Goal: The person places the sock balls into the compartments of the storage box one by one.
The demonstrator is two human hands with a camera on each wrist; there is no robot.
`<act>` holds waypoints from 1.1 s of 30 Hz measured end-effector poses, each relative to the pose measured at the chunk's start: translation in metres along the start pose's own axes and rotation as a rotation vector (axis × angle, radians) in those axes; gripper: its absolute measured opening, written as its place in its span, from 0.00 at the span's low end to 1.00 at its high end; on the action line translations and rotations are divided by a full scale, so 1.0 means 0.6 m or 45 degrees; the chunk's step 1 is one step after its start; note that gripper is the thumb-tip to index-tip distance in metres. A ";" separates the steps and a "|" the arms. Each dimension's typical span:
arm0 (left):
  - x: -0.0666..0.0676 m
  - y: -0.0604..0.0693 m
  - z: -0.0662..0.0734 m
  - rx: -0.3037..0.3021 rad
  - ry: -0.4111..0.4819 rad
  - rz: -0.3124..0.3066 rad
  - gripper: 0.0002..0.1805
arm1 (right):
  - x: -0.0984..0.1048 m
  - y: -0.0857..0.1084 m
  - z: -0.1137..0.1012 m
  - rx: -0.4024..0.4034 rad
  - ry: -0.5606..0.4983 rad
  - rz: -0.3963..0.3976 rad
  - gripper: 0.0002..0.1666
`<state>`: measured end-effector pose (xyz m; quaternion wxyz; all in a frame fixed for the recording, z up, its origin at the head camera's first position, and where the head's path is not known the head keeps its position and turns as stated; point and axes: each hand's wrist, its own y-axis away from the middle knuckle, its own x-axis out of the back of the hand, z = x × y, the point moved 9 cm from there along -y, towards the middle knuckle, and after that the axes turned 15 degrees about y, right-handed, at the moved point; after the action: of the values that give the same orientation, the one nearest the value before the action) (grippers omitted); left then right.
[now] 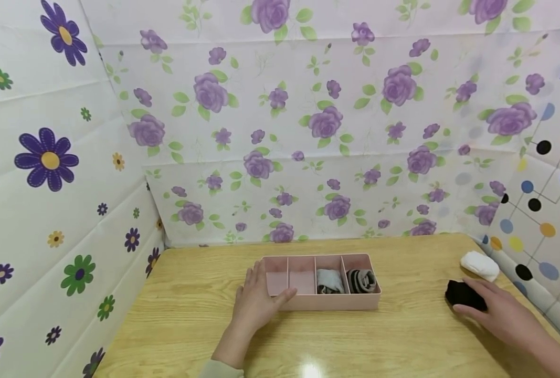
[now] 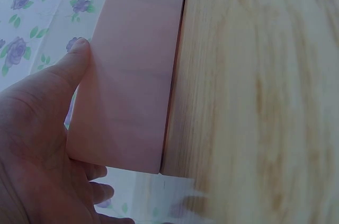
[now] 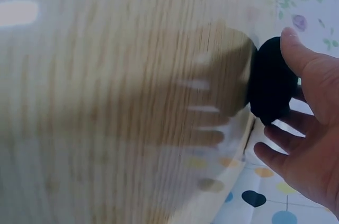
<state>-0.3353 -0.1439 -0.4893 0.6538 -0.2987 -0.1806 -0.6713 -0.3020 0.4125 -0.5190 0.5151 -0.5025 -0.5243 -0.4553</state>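
A pink divided storage box (image 1: 329, 302) stands on the table. My left hand (image 1: 256, 299) holds its left end, thumb over the front rim and fingers along the end wall; in the left wrist view the thumb (image 2: 77, 62) lies at the rim. Toward the right edge of the table, my right hand (image 1: 504, 315) grips a black rolled sock (image 1: 464, 295) between thumb and fingers. The right wrist view shows the same black sock (image 3: 273, 81) close to the tabletop. Just behind it lies a white rolled sock (image 1: 480, 264).
Within the box, the third compartment has a grey rolled sock (image 1: 329, 281) and the rightmost a striped rolled sock (image 1: 362, 281); the two left compartments show bare floors. The wooden table (image 1: 190, 315) meets flower-patterned sheeting (image 1: 242, 184) behind and at both sides.
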 end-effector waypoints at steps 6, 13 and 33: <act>0.000 -0.003 0.001 0.002 -0.005 -0.002 0.67 | -0.007 -0.011 -0.001 -0.012 -0.038 -0.115 0.70; -0.002 -0.004 0.000 0.012 -0.014 -0.003 0.67 | -0.005 -0.021 0.001 -0.015 0.010 -0.073 0.63; -0.003 -0.001 -0.005 0.024 -0.013 -0.013 0.67 | 0.004 -0.029 -0.041 -0.022 0.078 0.067 0.47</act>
<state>-0.3367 -0.1443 -0.4930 0.6521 -0.2949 -0.1918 -0.6716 -0.3174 0.3867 -0.5148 0.5384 -0.5065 -0.4906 -0.4614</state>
